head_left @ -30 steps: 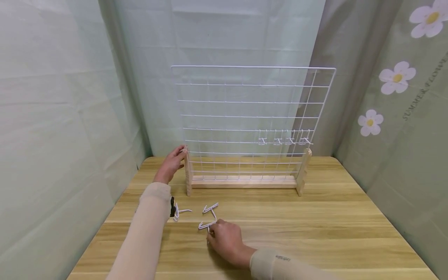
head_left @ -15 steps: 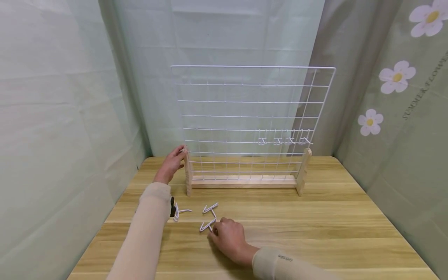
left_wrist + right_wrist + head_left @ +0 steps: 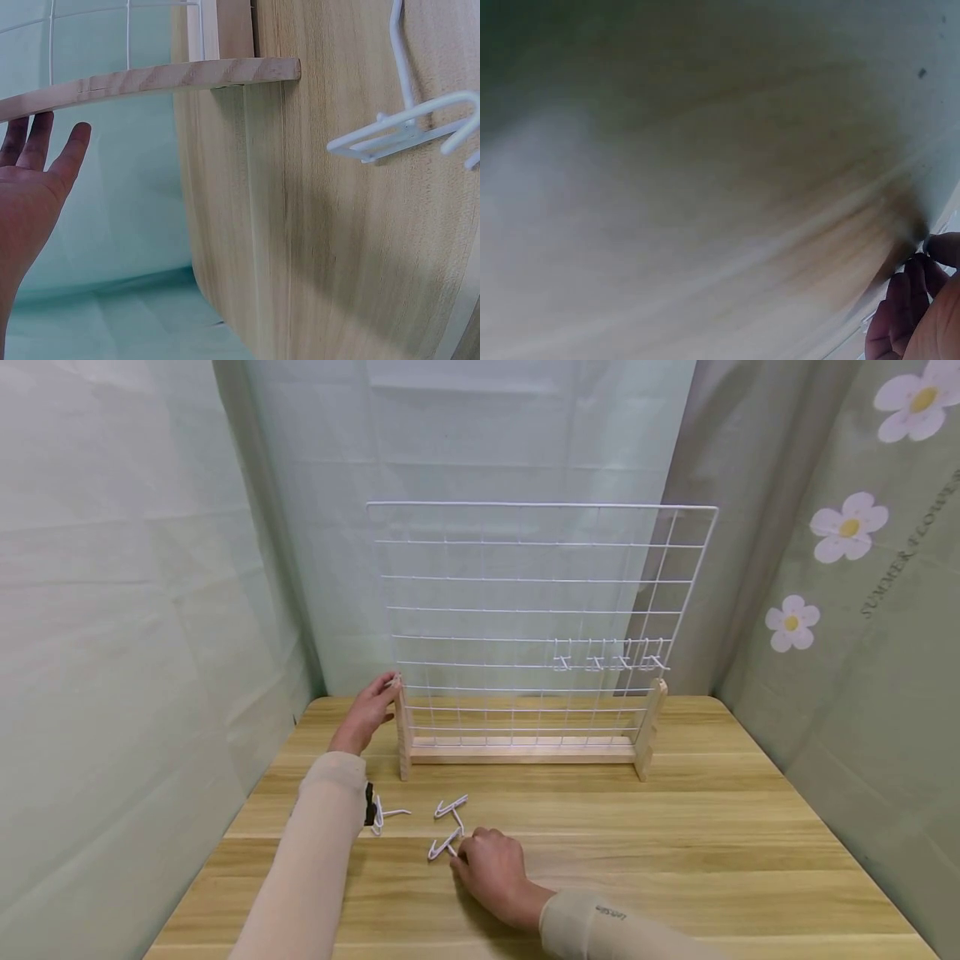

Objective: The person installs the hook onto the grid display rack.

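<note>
The left hand is at the upper part of the rack's left post. In the left wrist view two fingers, quite straight, meet the wood, and one finger stands apart from it; the thumb is not clear, so I cannot tell if the hand grips. The right hand is low over the table, its thumb and fingers brought narrow, and it pinches the end of the near hook by the stem.

This hook lies on the table in front of the rack. The far hook lies just beyond it; whether the two touch, I cannot tell. The third hook lies to the left, just beside the black strap at the left sleeve. On the right part of the rack's white grid, four hooks hang in a row.
</note>
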The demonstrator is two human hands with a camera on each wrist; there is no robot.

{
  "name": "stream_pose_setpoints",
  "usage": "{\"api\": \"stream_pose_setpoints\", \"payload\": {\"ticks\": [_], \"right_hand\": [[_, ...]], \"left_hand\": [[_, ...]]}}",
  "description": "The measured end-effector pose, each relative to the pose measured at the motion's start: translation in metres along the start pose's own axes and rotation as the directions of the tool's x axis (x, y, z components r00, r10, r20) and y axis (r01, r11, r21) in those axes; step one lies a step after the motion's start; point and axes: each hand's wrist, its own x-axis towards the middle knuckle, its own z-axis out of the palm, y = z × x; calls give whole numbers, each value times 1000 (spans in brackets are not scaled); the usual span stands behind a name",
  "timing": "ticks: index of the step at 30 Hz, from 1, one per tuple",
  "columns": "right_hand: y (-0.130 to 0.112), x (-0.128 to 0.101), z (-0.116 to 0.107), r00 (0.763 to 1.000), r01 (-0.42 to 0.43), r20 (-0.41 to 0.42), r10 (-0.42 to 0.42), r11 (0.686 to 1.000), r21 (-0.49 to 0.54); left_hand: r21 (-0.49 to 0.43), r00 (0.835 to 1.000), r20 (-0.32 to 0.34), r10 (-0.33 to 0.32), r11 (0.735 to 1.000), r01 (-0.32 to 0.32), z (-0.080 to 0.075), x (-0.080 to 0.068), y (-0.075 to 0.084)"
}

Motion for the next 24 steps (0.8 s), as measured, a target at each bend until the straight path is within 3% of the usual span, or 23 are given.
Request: {"api": "stream_pose_setpoints", "payload": {"ticks": [11, 20, 24], "right_hand": [[0, 4, -3, 999, -41, -3, 41, 999, 20], [2, 9, -9, 997, -79, -21, 81, 993, 83], [4, 13, -10, 991, -123, -28, 128, 983, 139]], "left_hand": [[8, 1000, 3, -5, 1000, 5, 0, -2, 1], [-26, 999, 31, -20, 999, 21, 4, -21, 25], [-16, 999, 32, -19, 1000, 19, 5, -23, 27]]}}
